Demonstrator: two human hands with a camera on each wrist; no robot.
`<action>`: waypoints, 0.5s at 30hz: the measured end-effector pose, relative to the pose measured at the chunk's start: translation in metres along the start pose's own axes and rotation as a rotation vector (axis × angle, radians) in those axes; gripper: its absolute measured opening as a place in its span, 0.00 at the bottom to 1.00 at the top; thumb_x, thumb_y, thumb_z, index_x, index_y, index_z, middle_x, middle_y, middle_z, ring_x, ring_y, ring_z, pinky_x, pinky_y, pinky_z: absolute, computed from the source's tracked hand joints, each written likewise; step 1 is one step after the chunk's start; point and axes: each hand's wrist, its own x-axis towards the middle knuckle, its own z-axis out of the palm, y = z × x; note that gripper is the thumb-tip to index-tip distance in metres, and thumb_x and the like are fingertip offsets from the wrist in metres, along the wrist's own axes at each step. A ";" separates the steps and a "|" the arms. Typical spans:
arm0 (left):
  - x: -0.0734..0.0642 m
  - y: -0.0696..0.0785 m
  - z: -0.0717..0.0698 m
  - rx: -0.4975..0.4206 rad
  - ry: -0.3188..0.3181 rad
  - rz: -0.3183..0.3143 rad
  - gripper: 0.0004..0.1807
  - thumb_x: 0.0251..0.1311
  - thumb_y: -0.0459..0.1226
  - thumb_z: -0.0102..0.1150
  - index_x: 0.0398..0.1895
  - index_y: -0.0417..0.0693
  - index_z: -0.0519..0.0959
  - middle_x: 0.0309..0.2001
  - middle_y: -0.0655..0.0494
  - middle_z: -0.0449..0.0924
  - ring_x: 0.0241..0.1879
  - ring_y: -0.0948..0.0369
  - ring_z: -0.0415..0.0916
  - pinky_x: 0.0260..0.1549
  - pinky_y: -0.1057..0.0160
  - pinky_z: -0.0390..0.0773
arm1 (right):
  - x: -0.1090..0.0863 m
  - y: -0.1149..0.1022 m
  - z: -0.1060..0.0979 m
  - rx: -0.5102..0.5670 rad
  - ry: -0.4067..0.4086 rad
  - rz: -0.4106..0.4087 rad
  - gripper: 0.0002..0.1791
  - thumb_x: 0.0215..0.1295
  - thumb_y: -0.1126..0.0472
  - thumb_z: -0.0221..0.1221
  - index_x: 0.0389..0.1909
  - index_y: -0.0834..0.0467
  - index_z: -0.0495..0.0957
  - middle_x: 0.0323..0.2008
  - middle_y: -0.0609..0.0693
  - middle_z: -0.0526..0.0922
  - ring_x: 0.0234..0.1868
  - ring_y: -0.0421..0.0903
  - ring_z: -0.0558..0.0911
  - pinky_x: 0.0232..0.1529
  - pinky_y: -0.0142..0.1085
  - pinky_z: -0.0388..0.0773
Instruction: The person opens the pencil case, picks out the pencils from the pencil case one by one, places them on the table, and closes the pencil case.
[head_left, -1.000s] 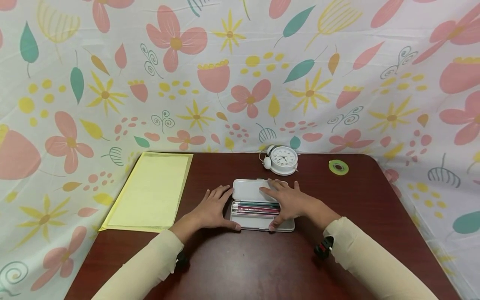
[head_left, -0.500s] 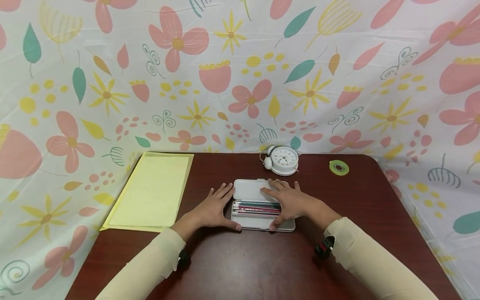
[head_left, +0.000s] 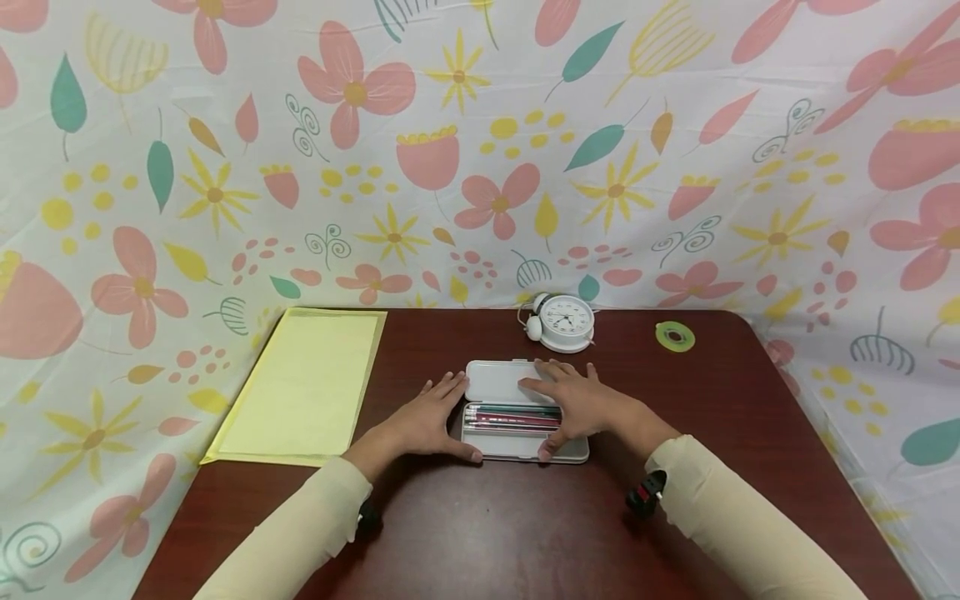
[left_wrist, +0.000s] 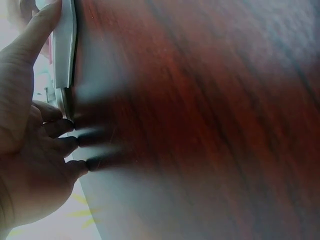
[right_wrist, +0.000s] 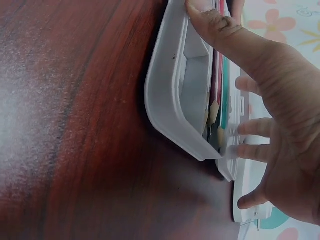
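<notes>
A white pencil case (head_left: 491, 381) lies with its lid folded back in the middle of the table, several pencils (head_left: 510, 419) side by side inside. My left hand (head_left: 423, 427) is at the case's left end, fingers spread and thumb near the front corner. Over the right part stretches my right hand (head_left: 592, 406), its fingers reaching across the lid. In the right wrist view, the right thumb (right_wrist: 235, 42) touches the near wall, and sharpened pencil tips (right_wrist: 215, 110) show. The left wrist view shows the left thumb (left_wrist: 37, 35) against the case's edge.
Yellow sheets or a pad (head_left: 303, 387) lie at the left of the dark red table (head_left: 480, 533). A white alarm clock (head_left: 566, 323) sits behind the case, and a green tape roll (head_left: 676, 337) at the back right. Floral cloth (head_left: 495, 125) hangs behind the table.
Both hands and the case stay in place; the head view shifts only slightly.
</notes>
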 end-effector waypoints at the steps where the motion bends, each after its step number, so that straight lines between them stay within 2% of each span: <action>1: 0.000 0.000 0.000 0.001 -0.001 0.002 0.78 0.50 0.75 0.77 0.92 0.44 0.47 0.92 0.46 0.46 0.92 0.47 0.42 0.89 0.39 0.48 | 0.000 0.001 0.002 -0.003 0.014 -0.006 0.64 0.50 0.25 0.80 0.86 0.45 0.67 0.88 0.63 0.58 0.87 0.72 0.58 0.70 0.91 0.51; 5: -0.001 0.001 -0.001 0.007 -0.010 0.011 0.78 0.50 0.75 0.76 0.92 0.44 0.46 0.92 0.46 0.45 0.92 0.47 0.42 0.89 0.39 0.48 | -0.001 0.004 0.011 0.010 0.115 -0.048 0.49 0.67 0.33 0.74 0.84 0.48 0.71 0.84 0.62 0.66 0.84 0.70 0.66 0.71 0.88 0.57; 7: -0.001 0.001 0.000 0.009 -0.012 0.011 0.79 0.50 0.76 0.76 0.92 0.44 0.46 0.92 0.46 0.45 0.92 0.47 0.41 0.89 0.39 0.48 | -0.003 0.003 0.016 0.008 0.193 -0.083 0.41 0.72 0.38 0.72 0.80 0.50 0.75 0.78 0.60 0.74 0.79 0.65 0.73 0.71 0.82 0.66; 11: -0.001 0.000 0.000 0.013 -0.011 0.009 0.79 0.50 0.76 0.75 0.92 0.44 0.46 0.92 0.46 0.44 0.92 0.47 0.41 0.89 0.39 0.48 | -0.008 -0.002 0.024 0.020 0.342 -0.181 0.24 0.73 0.49 0.74 0.65 0.55 0.87 0.58 0.52 0.85 0.60 0.50 0.84 0.60 0.59 0.82; 13: -0.001 0.000 -0.001 0.014 -0.012 0.006 0.79 0.50 0.75 0.76 0.92 0.43 0.46 0.92 0.45 0.45 0.92 0.46 0.41 0.89 0.39 0.48 | -0.009 -0.005 0.028 0.018 0.388 -0.230 0.18 0.72 0.52 0.75 0.57 0.55 0.90 0.49 0.49 0.85 0.51 0.44 0.83 0.51 0.48 0.84; 15: -0.001 0.000 -0.001 0.016 -0.011 0.003 0.79 0.51 0.75 0.76 0.92 0.43 0.46 0.92 0.45 0.44 0.92 0.46 0.41 0.89 0.39 0.48 | -0.010 -0.007 0.031 0.010 0.413 -0.261 0.13 0.72 0.53 0.75 0.52 0.54 0.90 0.45 0.47 0.83 0.45 0.41 0.80 0.47 0.41 0.83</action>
